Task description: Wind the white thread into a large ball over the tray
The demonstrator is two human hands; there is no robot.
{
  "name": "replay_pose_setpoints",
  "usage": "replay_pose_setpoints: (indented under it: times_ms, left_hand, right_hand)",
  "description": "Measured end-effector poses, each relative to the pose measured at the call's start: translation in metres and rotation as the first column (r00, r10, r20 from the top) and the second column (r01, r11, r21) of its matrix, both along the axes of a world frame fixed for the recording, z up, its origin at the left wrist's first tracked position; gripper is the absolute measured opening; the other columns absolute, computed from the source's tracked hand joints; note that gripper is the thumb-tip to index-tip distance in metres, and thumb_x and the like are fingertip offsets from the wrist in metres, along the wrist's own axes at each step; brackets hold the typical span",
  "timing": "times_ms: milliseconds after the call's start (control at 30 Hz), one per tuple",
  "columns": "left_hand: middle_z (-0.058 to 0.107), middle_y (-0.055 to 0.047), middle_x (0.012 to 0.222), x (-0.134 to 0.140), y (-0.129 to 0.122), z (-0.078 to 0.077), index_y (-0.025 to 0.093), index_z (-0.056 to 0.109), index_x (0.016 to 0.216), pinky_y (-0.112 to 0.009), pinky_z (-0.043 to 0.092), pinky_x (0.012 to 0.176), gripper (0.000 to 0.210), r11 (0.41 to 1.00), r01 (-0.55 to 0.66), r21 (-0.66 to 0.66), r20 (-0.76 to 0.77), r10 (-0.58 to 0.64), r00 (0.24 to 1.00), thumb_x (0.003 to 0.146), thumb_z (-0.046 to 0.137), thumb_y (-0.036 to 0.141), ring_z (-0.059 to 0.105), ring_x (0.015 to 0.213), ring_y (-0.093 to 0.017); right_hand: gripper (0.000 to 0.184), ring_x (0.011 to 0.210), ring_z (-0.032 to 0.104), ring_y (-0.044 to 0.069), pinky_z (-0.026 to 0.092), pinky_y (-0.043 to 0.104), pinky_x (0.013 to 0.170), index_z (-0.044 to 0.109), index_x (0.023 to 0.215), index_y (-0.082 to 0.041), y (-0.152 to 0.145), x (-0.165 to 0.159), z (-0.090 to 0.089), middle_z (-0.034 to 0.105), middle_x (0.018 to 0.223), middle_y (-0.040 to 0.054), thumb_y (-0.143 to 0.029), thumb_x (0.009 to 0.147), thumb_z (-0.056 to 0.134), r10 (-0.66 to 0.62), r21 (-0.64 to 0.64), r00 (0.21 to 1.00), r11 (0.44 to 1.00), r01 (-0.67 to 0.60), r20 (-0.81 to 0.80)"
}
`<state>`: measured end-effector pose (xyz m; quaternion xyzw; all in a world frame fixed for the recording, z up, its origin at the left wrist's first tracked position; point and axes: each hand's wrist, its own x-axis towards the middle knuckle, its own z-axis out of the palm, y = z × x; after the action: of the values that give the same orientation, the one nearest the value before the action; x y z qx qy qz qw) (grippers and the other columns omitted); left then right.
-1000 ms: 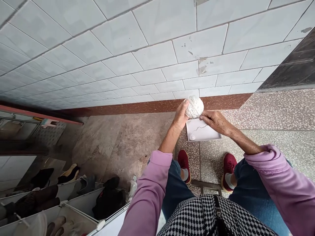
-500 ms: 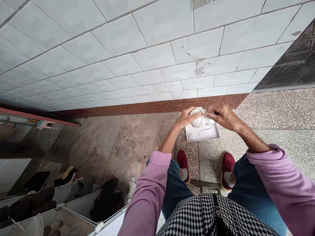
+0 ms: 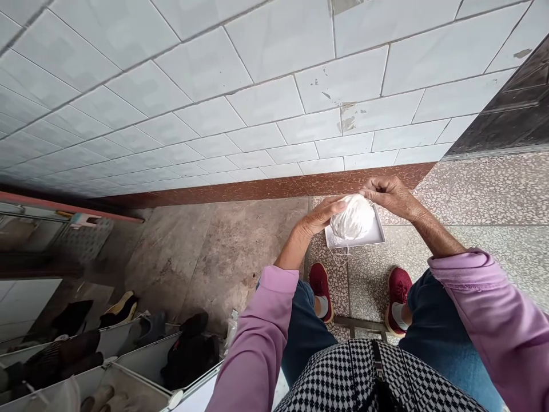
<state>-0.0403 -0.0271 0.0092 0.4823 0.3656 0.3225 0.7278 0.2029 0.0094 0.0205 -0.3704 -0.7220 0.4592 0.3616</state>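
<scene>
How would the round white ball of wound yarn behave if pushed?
The round white ball of wound yarn would probably roll, given its rounded shape. It's likely to give slightly when squeezed, since it appears wound from soft strands. It may unwind as it moves: its surface is exposed yarn, with no visible wrapper.

Your ball of yarn (image 3: pixel 354 218) is white, and the shallow box (image 3: pixel 377 233) under it is very pale purple, almost white. On your side of the ball, your shoes (image 3: pixel 319 286) are dark red, your socks (image 3: pixel 398 313) are pale grey, your jeans (image 3: pixel 302 343) are blue, your sleeves (image 3: pixel 261 326) are light purple, and the cloth on your lap (image 3: pixel 338 377) has small black and white checks. Past the ball, a red-brown strip (image 3: pixel 257 189) with little pale specks sits below pale blue-grey tiles (image 3: pixel 283 57) with darker grey lines, while right of the ball the floor (image 3: pixel 493 183) is spotted with whitish bits, and left of it the ground (image 3: pixel 231 246) is blotchy brown-grey.
</scene>
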Motion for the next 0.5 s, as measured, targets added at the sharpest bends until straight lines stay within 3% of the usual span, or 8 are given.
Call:
replay_pose_setpoints:
  times_ms: [233,367,500]
  left_hand:
    - [0.081,-0.014,0.138,0.007,0.006,0.003,0.023,0.081,0.120,-0.052,0.054,0.126,0.082,0.950,-0.303,-0.077,0.206,0.312,0.927,0.064,0.096,0.080,0.063,0.152,-0.042]
    - [0.080,-0.014,0.140,0.009,0.009,0.001,0.022,0.078,0.122,-0.053,0.053,0.127,0.081,0.898,-0.411,-0.158,0.252,0.439,0.862,0.065,0.097,0.076,0.060,0.156,-0.041]
    - [0.081,-0.013,0.138,0.009,0.013,-0.004,0.021,0.079,0.119,-0.052,0.056,0.123,0.068,0.872,-0.468,-0.141,0.264,0.489,0.831,0.074,0.093,0.071,0.061,0.155,-0.040]
  right_hand:
    - [0.053,0.065,0.045,0.016,0.036,0.035,0.066,0.048,0.068,-0.025,-0.008,-0.014,-0.005,0.051,0.066,-0.0009,-0.060,0.107,0.060,-0.058,0.072,0.993,0.996,0.051,0.106]
    - [0.037,0.066,0.051,0.017,0.037,0.035,0.068,0.051,0.073,-0.025,-0.014,-0.021,-0.007,0.056,0.066,0.0003,-0.040,0.106,0.056,-0.051,0.109,0.975,0.994,0.028,0.216]
    - [0.028,0.065,0.052,0.018,0.037,0.035,0.068,0.053,0.075,-0.025,-0.020,-0.026,-0.005,0.060,0.066,0.0012,-0.030,0.103,0.054,-0.035,0.109,0.956,0.994,0.003,0.290]
